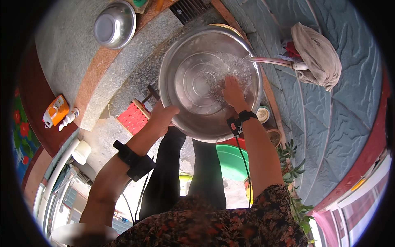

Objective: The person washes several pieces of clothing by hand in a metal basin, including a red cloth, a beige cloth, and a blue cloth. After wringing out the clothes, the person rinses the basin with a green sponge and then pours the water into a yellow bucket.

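A large round stainless steel basin [188, 120] lies before me, with water pouring into it at the right. My left hand [162, 119] grips the basin's near left rim, thumb over the edge and the fingers hidden underneath. Inside the basin, my right hand [233, 92] reaches into the splashing water, palm down and apparently holding nothing; its fingertips are blurred by the spray. The stream comes from a hose-like spout [271, 60] that leads from a cloth-wrapped tap [302, 65] on the right wall.
An overturned metal bowl [114, 25] rests on the stone ledge at upper left. Near my left hand stands a red woven basket [134, 117]. A green tub [233, 162] is below the basin. Potted succulents [290, 176] line the blue wall [339, 117]. An orange packet [57, 108] lies far left.
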`<state>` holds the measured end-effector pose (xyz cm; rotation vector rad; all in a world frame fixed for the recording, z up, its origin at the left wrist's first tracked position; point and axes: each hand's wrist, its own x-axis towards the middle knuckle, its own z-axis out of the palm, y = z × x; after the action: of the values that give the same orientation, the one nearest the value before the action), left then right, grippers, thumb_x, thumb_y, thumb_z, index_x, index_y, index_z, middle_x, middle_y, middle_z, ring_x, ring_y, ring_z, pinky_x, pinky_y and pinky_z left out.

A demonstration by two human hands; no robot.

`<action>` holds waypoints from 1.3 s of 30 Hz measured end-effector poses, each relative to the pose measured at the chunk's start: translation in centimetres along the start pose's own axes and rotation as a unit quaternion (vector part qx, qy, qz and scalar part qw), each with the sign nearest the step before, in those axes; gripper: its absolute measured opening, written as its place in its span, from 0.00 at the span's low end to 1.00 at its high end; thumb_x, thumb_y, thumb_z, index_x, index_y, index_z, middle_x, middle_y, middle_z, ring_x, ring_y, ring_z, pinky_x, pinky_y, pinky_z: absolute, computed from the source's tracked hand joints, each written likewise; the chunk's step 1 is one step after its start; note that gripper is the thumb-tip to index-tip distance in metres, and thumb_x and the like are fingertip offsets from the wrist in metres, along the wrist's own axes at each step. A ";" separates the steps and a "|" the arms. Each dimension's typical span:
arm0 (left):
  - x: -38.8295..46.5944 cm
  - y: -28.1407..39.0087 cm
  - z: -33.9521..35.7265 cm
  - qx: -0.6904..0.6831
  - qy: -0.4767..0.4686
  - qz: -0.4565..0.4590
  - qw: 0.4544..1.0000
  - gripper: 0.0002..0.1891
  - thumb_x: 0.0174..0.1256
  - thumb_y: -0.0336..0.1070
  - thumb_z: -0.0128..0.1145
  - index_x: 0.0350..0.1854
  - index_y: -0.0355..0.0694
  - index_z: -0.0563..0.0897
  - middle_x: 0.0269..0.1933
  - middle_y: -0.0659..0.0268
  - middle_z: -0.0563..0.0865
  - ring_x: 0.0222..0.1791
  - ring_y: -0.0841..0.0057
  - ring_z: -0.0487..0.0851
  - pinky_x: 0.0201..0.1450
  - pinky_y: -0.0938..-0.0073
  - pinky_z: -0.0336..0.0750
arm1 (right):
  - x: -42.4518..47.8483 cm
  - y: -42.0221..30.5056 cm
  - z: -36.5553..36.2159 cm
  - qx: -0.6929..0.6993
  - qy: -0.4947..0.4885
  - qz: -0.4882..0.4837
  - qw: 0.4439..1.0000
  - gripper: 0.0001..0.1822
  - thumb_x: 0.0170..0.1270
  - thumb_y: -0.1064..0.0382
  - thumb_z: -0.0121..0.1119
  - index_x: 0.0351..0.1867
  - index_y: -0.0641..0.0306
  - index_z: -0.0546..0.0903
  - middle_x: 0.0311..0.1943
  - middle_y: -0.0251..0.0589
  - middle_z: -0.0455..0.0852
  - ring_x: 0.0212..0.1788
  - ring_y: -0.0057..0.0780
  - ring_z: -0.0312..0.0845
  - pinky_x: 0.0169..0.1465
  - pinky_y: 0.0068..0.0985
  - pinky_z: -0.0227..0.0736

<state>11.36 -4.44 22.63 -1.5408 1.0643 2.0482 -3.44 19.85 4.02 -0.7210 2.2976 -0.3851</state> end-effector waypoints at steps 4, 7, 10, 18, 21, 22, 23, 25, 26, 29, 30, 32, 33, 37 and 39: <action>0.6 -0.5 0.3 0.014 0.027 -0.014 0.999 0.25 0.52 0.24 0.56 0.56 0.33 0.74 0.43 0.59 0.83 0.40 0.67 0.85 0.35 0.64 0.82 | -4.0 -3.7 2.3 0.086 -0.095 -0.015 0.992 0.35 0.64 0.62 0.57 0.69 0.77 0.61 0.72 0.63 0.57 0.71 0.61 0.58 0.72 0.42 0.58; 1.4 -1.3 0.6 0.025 0.030 -0.012 0.999 0.25 0.51 0.26 0.57 0.57 0.34 0.74 0.42 0.59 0.82 0.38 0.67 0.84 0.29 0.65 0.82 | -4.7 -10.1 3.3 0.176 -0.103 -0.128 0.971 0.26 0.65 0.64 0.55 0.66 0.66 0.70 0.69 0.55 0.65 0.69 0.57 0.62 0.70 0.39 0.62; 1.8 -3.0 -0.7 0.033 0.035 -0.005 0.999 0.27 0.51 0.23 0.54 0.59 0.35 0.72 0.42 0.60 0.81 0.35 0.69 0.83 0.27 0.67 0.80 | -1.6 -18.8 -1.3 0.148 -0.134 -0.242 0.950 0.13 0.57 0.67 0.58 0.44 0.61 0.84 0.49 0.52 0.82 0.54 0.51 0.77 0.58 0.40 0.74; -1.5 -1.5 -1.1 0.050 0.033 0.026 0.998 0.28 0.54 0.22 0.54 0.62 0.32 0.71 0.50 0.58 0.81 0.50 0.66 0.82 0.50 0.64 0.79 | 13.3 -7.4 -5.4 0.272 0.161 -0.052 0.947 0.09 0.68 0.64 0.54 0.41 0.62 0.84 0.38 0.51 0.87 0.45 0.47 0.83 0.50 0.33 0.75; -1.2 -1.6 -1.6 0.000 0.034 0.015 0.999 0.27 0.55 0.22 0.54 0.62 0.32 0.70 0.52 0.57 0.81 0.50 0.64 0.83 0.50 0.61 0.81 | 11.8 0.0 -2.1 0.315 0.119 0.122 0.934 0.11 0.66 0.65 0.51 0.44 0.63 0.82 0.40 0.45 0.86 0.47 0.39 0.81 0.52 0.32 0.73; -1.7 -2.1 -2.3 -0.030 0.053 0.019 0.998 0.27 0.55 0.22 0.54 0.62 0.32 0.70 0.52 0.57 0.81 0.50 0.64 0.83 0.50 0.60 0.82 | 9.3 -2.2 -1.9 0.265 0.152 0.080 0.949 0.11 0.63 0.65 0.51 0.41 0.66 0.82 0.39 0.51 0.86 0.47 0.48 0.82 0.52 0.37 0.74; -1.5 -1.6 -1.6 -0.023 0.045 0.007 0.999 0.27 0.55 0.22 0.54 0.62 0.33 0.70 0.52 0.56 0.81 0.49 0.63 0.84 0.48 0.59 0.83 | 7.6 0.0 0.4 0.256 0.160 0.093 0.949 0.12 0.62 0.66 0.51 0.42 0.68 0.81 0.41 0.53 0.85 0.50 0.48 0.81 0.52 0.37 0.74; -0.7 -1.4 -0.6 -0.005 0.035 -0.024 0.999 0.27 0.56 0.22 0.54 0.62 0.34 0.70 0.52 0.56 0.81 0.47 0.62 0.85 0.44 0.57 0.84 | 4.7 3.7 4.1 0.291 0.039 0.147 0.944 0.14 0.65 0.63 0.52 0.47 0.69 0.80 0.44 0.48 0.83 0.49 0.38 0.78 0.50 0.31 0.73; -0.5 -1.7 -0.9 -0.007 0.040 -0.028 0.999 0.27 0.55 0.23 0.54 0.62 0.34 0.70 0.52 0.56 0.81 0.47 0.62 0.85 0.43 0.57 0.84 | 3.7 2.1 3.8 0.351 -0.029 0.158 0.922 0.15 0.67 0.62 0.53 0.49 0.69 0.80 0.46 0.47 0.82 0.49 0.36 0.78 0.50 0.31 0.74; -1.0 -2.7 -1.9 -0.021 0.058 -0.038 0.997 0.27 0.55 0.23 0.55 0.62 0.34 0.70 0.50 0.56 0.82 0.45 0.61 0.86 0.40 0.58 0.85 | 0.6 -8.5 -0.4 0.443 -0.060 0.095 0.890 0.18 0.71 0.59 0.51 0.55 0.68 0.79 0.56 0.51 0.80 0.55 0.40 0.79 0.57 0.33 0.73; -1.1 -2.5 -1.8 -0.020 0.050 -0.045 0.997 0.27 0.55 0.23 0.55 0.61 0.34 0.70 0.49 0.56 0.82 0.45 0.61 0.86 0.40 0.59 0.85 | -0.2 -10.9 -1.4 0.414 -0.011 0.027 0.910 0.18 0.73 0.57 0.51 0.57 0.66 0.79 0.59 0.49 0.79 0.59 0.39 0.77 0.61 0.31 0.71; -1.4 -2.4 -1.5 -0.022 0.039 -0.045 0.998 0.27 0.55 0.23 0.55 0.60 0.33 0.71 0.48 0.56 0.82 0.44 0.61 0.86 0.38 0.60 0.85 | -1.3 -15.9 -3.6 0.401 0.068 -0.108 0.907 0.21 0.74 0.53 0.49 0.60 0.63 0.77 0.66 0.49 0.72 0.69 0.41 0.67 0.70 0.31 0.61; -1.4 -2.7 -1.3 -0.025 0.036 -0.038 0.998 0.26 0.55 0.24 0.55 0.60 0.33 0.71 0.47 0.56 0.83 0.43 0.62 0.86 0.37 0.61 0.85 | -1.6 -18.1 -5.0 0.380 0.063 -0.159 0.909 0.23 0.74 0.52 0.50 0.62 0.62 0.75 0.68 0.50 0.69 0.72 0.44 0.62 0.72 0.33 0.58; -1.4 -3.5 -1.8 0.008 0.041 -0.015 0.999 0.26 0.55 0.24 0.56 0.60 0.33 0.71 0.45 0.57 0.83 0.40 0.64 0.87 0.34 0.61 0.85 | 1.5 -22.5 -6.5 0.121 0.147 -0.372 0.908 0.29 0.73 0.47 0.49 0.68 0.64 0.69 0.70 0.54 0.66 0.74 0.56 0.54 0.75 0.41 0.53; -1.4 -3.4 -2.4 0.038 0.045 0.005 0.998 0.27 0.55 0.24 0.55 0.61 0.34 0.70 0.45 0.57 0.83 0.40 0.65 0.87 0.34 0.62 0.85 | 5.6 -21.5 -6.9 0.152 0.156 -0.258 0.941 0.31 0.73 0.47 0.50 0.68 0.67 0.67 0.70 0.56 0.66 0.74 0.57 0.53 0.75 0.42 0.51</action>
<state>15.73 -3.77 22.46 -1.6060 1.1713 1.9384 -3.24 -0.24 15.73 -1.1643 2.2247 -1.1420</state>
